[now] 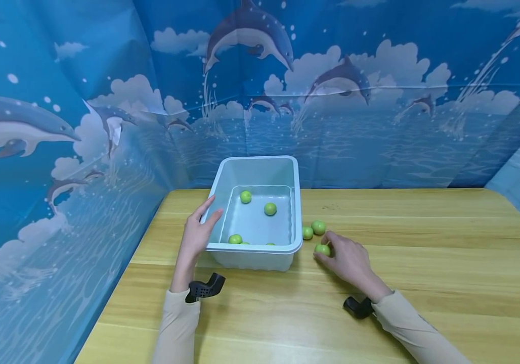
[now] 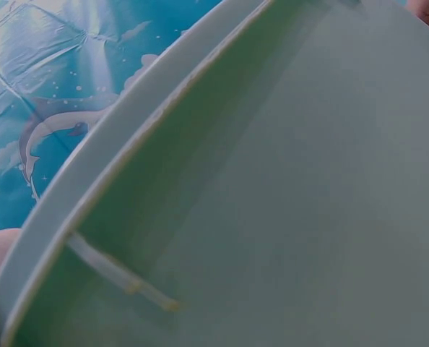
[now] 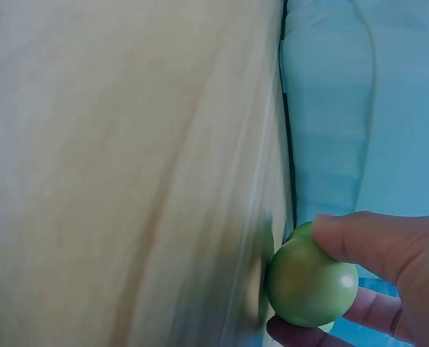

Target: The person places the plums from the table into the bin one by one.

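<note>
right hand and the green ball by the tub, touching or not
Touching. The right wrist view shows the right hand pinching the green ball, thumb on top and fingers beneath; the head view agrees.

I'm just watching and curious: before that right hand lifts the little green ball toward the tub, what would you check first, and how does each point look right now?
1. Grip on the green ball: thumb and fingers of the right hand pinch it. Ok.
2. White plastic tub steadied: the left hand rests on its left rim. Ok.
3. Room in the tub: a few green balls lie inside, with much bare floor. Ok.
4. Path to the tub: the tub's right wall stands beside the held ball, nothing between. Ok.
5. Two loose green balls on the wooden table: close beside the right hand, could be knocked. Cannot tell.
</note>
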`<state>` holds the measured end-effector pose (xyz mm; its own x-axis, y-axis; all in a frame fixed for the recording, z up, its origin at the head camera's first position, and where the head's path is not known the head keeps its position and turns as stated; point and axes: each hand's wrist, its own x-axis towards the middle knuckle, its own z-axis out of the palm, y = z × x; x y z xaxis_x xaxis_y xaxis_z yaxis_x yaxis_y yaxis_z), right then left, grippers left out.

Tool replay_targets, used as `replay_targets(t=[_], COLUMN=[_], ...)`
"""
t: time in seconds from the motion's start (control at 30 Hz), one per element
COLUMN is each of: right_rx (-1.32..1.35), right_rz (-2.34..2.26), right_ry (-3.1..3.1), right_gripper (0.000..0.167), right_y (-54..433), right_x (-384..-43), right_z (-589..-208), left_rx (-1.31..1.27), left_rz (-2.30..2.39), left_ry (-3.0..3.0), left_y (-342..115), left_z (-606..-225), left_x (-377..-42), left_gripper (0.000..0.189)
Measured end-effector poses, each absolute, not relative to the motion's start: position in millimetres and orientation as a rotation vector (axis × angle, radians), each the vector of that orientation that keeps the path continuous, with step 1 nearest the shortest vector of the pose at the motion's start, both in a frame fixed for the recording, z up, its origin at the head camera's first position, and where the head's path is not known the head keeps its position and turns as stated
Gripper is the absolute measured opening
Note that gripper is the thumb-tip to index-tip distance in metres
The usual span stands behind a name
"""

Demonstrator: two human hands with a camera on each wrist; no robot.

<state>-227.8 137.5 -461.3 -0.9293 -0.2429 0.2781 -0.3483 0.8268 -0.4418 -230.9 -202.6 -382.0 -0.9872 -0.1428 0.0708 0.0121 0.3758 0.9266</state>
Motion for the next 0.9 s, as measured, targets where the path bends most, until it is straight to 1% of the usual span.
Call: replay_targets(t=[0.63, 0.9], right_rx=[0.480, 0.449], right_rz=[0.727, 0.748], right_ry=[-2.803, -2.812], right_gripper=[0.028, 0.029], right_y=[141.3, 144.6], right_x=[-226.3, -223.1], right_z=[-463.3, -460.8], left_rx=[0.122, 0.129], left_rz=[-1.708, -1.710], left_ry=[-2.477, -2.481], left_y=[-204.2, -203.3], left_z=[-382.8, -381.6], left_x=[-231.2, -230.7], left_gripper=[0.057, 0.057])
